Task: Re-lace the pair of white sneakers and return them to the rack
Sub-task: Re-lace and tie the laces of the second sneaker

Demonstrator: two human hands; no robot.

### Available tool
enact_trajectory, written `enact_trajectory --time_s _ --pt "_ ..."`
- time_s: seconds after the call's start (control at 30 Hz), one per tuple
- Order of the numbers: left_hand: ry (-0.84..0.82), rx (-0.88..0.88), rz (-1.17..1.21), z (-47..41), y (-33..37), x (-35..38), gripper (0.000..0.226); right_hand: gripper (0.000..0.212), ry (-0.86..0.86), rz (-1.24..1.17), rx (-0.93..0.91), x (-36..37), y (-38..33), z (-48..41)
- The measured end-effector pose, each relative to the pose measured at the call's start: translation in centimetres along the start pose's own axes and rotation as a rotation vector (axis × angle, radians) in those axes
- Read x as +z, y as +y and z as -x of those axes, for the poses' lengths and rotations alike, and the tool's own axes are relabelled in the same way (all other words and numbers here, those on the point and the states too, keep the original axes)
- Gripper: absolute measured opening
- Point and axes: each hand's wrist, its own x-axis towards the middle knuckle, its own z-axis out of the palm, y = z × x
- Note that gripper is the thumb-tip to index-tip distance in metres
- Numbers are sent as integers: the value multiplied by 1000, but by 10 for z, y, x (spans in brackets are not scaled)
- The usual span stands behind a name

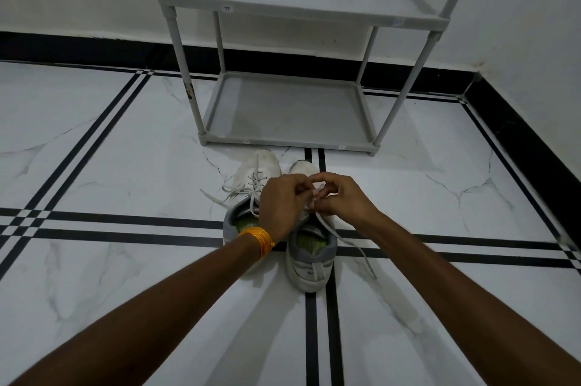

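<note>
Two white sneakers stand side by side on the floor, toes toward the rack. The left sneaker [251, 175] has its laces threaded, with loose ends trailing left. Over the tongue of the right sneaker [311, 263], my left hand [281, 203] and my right hand [341, 195] meet, both pinching its white lace [349, 241]. One end of that lace trails over the floor to the right. My hands hide the middle of the right sneaker. An orange thread band circles my left wrist.
A grey plastic shoe rack [289, 140] with two bare shelves stands just beyond the sneakers, against a white wall. The floor is white marble tile with black stripes. A black skirting runs along the back and right walls.
</note>
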Motion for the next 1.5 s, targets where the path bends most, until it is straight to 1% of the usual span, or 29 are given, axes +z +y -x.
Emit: enact_trajectory --time_s 0.07,0.1,0.17,0.23,0.27,0.33,0.37,0.4,0.47,0.53,0.63,0.7,0.8,0.9,1.0,1.03,1.1,1.2,1.23,1.3,1.33,1.37,1.4,1.47,1.5 --pt "-24 -48 80 0 1 1 6 48 8 9 -3 0 1 0" --pt "-44 -109 171 0 2 0 7 48 7 11 -4 0 1 1" --pt "-89 -289 387 -2 4 -2 12 48 -2 16 -5 -1 1 1" --pt "-116 -454 549 -5 7 -4 25 48 -10 13 -10 -2 0 2" --pt "-145 -524 591 -6 7 -5 33 47 -17 15 -17 -3 0 3" --pt "-262 -617 652 -8 5 -8 47 44 -47 12 -31 -5 -1 6" --pt "-331 -603 667 -9 3 -11 48 43 -66 3 -33 -5 -2 8" --pt "-388 -547 663 -10 0 -11 42 42 -82 -2 -35 -6 -2 10" --pt "-419 -420 637 -9 -2 -10 24 41 -95 1 -40 -5 -5 12" --pt "-353 -355 588 -7 -2 -5 16 39 -83 8 -43 -4 -7 13" --pt "-213 -257 423 -5 -8 1 19 32 -27 -69 7 0 -7 17" --pt "-147 -199 325 -4 -11 1 19 26 49 -99 41 3 -3 19" --pt "-80 -69 209 -3 -7 -3 14 19 177 22 35 6 3 19" --pt "-138 74 89 -2 -4 -7 10 14 233 132 -14 9 7 18" --pt "-279 121 101 -5 -6 -17 17 12 264 111 4 8 7 19" --pt "-303 153 69 -5 -6 -19 19 11 274 105 16 8 8 19" --pt "-281 243 -85 -4 -6 -19 17 9 285 108 25 8 9 18" --pt "-186 366 -455 -1 -1 -14 16 7 313 126 3 12 8 19" --pt "-174 395 -534 -2 -1 -13 16 6 324 125 2 13 7 19" --pt "-200 394 -573 -4 0 -11 13 5 335 102 18 13 6 20" --pt "-227 356 -543 -4 3 -10 12 6 339 96 25 13 7 19" --pt "-265 260 -467 -4 7 -10 12 7 342 99 29 13 7 19" --pt "-329 82 -316 -5 12 -12 15 7 341 107 30 13 7 18" --pt "-518 -415 171 -12 17 -18 22 4 321 103 29 11 8 18" --pt "-601 -625 384 -14 19 -21 22 4 303 93 26 10 8 18"
